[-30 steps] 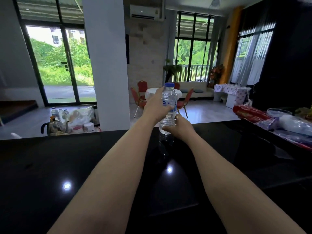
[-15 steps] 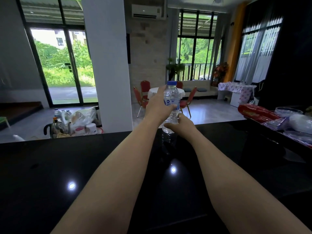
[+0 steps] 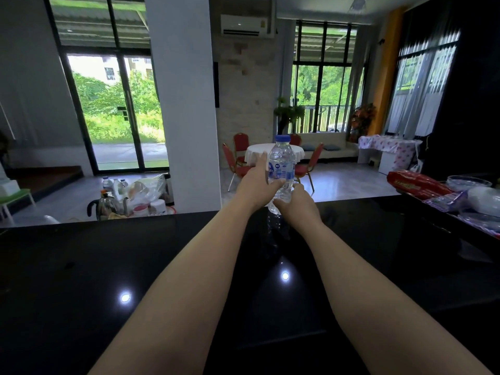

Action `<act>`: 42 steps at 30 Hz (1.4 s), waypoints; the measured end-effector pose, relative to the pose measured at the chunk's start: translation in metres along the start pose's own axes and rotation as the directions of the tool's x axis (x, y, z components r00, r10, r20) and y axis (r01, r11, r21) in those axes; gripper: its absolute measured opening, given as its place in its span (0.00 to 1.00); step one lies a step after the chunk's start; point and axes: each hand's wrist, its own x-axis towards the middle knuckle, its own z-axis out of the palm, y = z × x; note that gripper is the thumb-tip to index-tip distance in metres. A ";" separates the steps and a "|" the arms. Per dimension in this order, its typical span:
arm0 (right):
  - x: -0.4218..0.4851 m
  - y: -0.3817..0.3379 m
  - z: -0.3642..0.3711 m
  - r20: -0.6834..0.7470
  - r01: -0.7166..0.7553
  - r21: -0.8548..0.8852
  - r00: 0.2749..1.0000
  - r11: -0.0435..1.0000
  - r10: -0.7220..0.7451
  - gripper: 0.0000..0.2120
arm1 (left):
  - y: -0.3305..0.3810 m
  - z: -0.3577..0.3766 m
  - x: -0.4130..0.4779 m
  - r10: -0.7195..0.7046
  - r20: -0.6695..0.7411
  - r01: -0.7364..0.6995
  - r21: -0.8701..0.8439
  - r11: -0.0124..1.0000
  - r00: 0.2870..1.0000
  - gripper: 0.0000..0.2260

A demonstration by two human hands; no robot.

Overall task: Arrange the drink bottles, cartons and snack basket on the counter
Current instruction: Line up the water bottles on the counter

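Only one bottle (image 3: 281,169) is in play, upright at the far edge of the table (image 3: 108,266). Both grips are on it: our left hand (image 3: 257,185) wraps the label and our right hand (image 3: 295,204) curls round the lower part. We cannot tell whether its base rests on the table. No cartons or basket show, and a red packet (image 3: 414,184) lies far right. We judge most of the arranging is left.

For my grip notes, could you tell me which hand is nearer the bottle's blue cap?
Left. The left hand grips the bottle at its label, below the blue cap; the right hand holds lower down.
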 end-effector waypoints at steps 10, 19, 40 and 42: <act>-0.088 -0.039 -0.014 -0.085 0.196 -0.181 0.973 0.964 -0.214 0.25 | -0.018 -0.074 -0.112 -0.121 -0.074 0.136 0.243 0.960 0.990 0.26; -0.181 -0.138 0.032 0.090 0.356 -0.175 0.934 0.918 -0.345 0.31 | -0.037 -0.192 -0.233 -0.134 -0.259 0.220 0.342 0.914 0.957 0.23; -0.330 -0.365 0.237 0.380 0.499 0.276 0.729 0.822 -0.570 0.35 | -0.111 -0.423 -0.386 0.352 -0.722 0.367 0.635 0.680 0.596 0.26; -0.339 -0.377 0.248 0.410 0.474 0.339 0.703 0.813 -0.581 0.39 | -0.118 -0.435 -0.389 0.295 -0.752 0.358 0.570 0.739 0.589 0.29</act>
